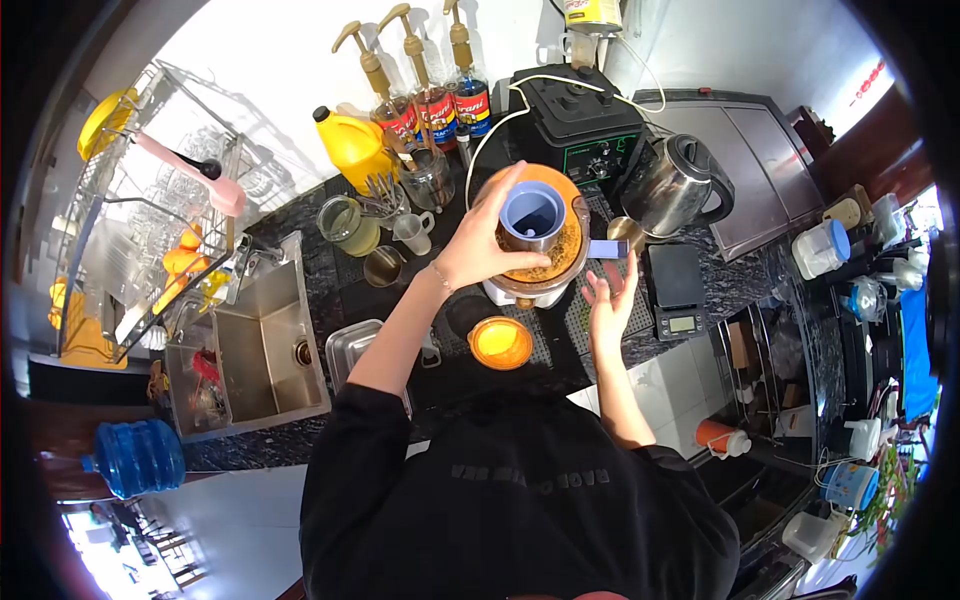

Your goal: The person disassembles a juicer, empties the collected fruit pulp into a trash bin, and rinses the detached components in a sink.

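Note:
My left hand (478, 248) lies spread on the juicer (572, 240), its thumb and fingers on either side of the blue-grey feed tube (532, 212). Orange pulp shows under the juicer's clear cover. On the right, my right hand (610, 305) is raised with fingers apart, beside the juicer's grey-purple handle (607, 249); whether a fingertip touches it I cannot tell. Below the juicer, an orange-rimmed cup (500, 343) holds bright orange liquid.
A digital scale (677, 285) and a steel kettle (668, 190) stand to the right. Behind are a black machine (575, 110), syrup bottles (435, 112) and a yellow jug (352, 148). Left are a metal tray (357, 345), a sink (262, 350) and a dish rack (100, 270).

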The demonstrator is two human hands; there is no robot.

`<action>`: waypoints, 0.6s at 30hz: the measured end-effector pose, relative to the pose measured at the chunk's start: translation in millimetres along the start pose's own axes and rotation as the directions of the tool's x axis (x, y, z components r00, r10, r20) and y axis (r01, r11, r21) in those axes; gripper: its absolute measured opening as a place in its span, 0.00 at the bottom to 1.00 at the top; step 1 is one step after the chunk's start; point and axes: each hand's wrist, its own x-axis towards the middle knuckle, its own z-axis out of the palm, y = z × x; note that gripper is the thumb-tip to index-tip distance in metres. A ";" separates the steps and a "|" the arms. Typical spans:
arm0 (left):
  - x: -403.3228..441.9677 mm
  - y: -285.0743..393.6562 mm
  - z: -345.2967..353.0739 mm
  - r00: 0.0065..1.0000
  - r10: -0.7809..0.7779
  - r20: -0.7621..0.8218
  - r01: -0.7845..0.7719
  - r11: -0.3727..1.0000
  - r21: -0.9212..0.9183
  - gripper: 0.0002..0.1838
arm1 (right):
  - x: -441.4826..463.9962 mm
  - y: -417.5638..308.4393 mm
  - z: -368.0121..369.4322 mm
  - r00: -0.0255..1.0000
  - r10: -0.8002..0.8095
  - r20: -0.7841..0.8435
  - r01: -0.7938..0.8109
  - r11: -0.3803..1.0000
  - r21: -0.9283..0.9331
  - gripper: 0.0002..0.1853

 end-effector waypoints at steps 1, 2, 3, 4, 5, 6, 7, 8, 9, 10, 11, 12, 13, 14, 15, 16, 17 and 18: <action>2.4 0.4 2.8 0.999 0.003 0.040 0.002 0.992 -0.127 0.45 | -1.4 2.5 -1.8 1.000 -0.008 -0.004 0.007 0.998 -0.057 0.22; 3.7 -0.6 4.5 0.999 0.009 0.046 -0.002 0.991 -0.133 0.45 | 0.4 4.7 -4.5 1.000 -0.010 -0.014 0.010 0.998 -0.058 0.22; 4.3 -3.1 5.8 0.999 -0.001 0.048 0.010 0.982 -0.188 0.44 | 3.9 6.9 -8.4 1.000 -0.029 -0.008 0.028 0.997 -0.071 0.21; 4.7 -6.2 7.0 0.999 -0.009 0.051 0.021 0.970 -0.244 0.43 | 8.2 8.0 -12.6 0.999 -0.047 -0.004 0.046 0.995 -0.084 0.21; 5.2 -9.1 7.5 0.998 -0.019 0.054 0.034 0.954 -0.297 0.43 | 12.8 9.1 -16.7 0.998 -0.064 0.001 0.064 0.993 -0.096 0.21; 5.7 -10.9 8.1 0.998 -0.030 0.060 0.049 0.936 -0.349 0.42 | 16.3 10.0 -20.7 0.997 -0.080 0.007 0.080 0.991 -0.107 0.21; 5.8 -11.5 8.9 0.997 -0.025 0.070 0.049 0.934 -0.353 0.42 | 18.8 9.6 -23.6 0.997 -0.080 -0.005 0.079 0.991 -0.108 0.21; 5.5 -12.0 9.3 0.997 -0.032 0.070 0.055 0.935 -0.351 0.41 | 21.6 9.1 -25.6 0.999 -0.035 -0.006 0.034 0.993 -0.110 0.20; 5.5 -12.4 9.5 0.997 -0.038 0.068 0.060 0.935 -0.348 0.41 | 25.1 8.4 -27.2 1.000 0.009 -0.005 -0.010 0.994 -0.111 0.20; 5.7 -12.5 9.7 0.997 -0.045 0.065 0.064 0.937 -0.344 0.40 | 28.1 7.8 -28.9 0.999 0.053 -0.002 -0.053 0.992 -0.111 0.19; 5.9 -12.4 10.0 0.997 -0.052 0.061 0.069 0.938 -0.340 0.40 | 29.8 7.6 -31.5 0.995 0.098 0.002 -0.097 0.989 -0.110 0.19; 6.3 -11.8 10.3 0.997 -0.050 0.066 0.069 0.938 -0.339 0.40 | 31.6 11.5 -36.3 0.995 0.098 -0.003 -0.098 0.989 -0.108 0.19; 6.5 -10.6 10.1 0.997 -0.047 0.066 0.067 0.939 -0.338 0.40 | 34.6 21.0 -43.5 0.995 0.098 0.019 -0.093 0.978 -0.185 0.18; 6.8 -9.3 9.5 0.997 -0.044 0.066 0.064 0.939 -0.337 0.40 | 37.6 29.7 -49.7 0.994 0.100 0.041 -0.086 0.962 -0.261 0.17; 7.3 -8.0 8.7 0.997 -0.042 0.065 0.061 0.940 -0.335 0.40 | 40.9 37.9 -56.0 0.993 0.102 0.063 -0.076 0.939 -0.335 0.17; 7.5 -6.9 8.0 0.997 -0.040 0.065 0.059 0.941 -0.333 0.40 | 43.7 45.7 -63.1 0.990 0.108 0.085 -0.064 0.911 -0.408 0.16; 8.2 -6.0 7.3 0.997 -0.039 0.066 0.059 0.941 -0.332 0.40 | 45.3 43.0 -65.8 0.996 -0.061 0.068 0.088 0.844 -0.528 0.19; 8.6 -5.0 6.6 0.997 -0.039 0.065 0.058 0.942 -0.330 0.40 | 46.2 40.5 -67.8 0.971 -0.227 0.075 0.222 0.736 -0.640 0.23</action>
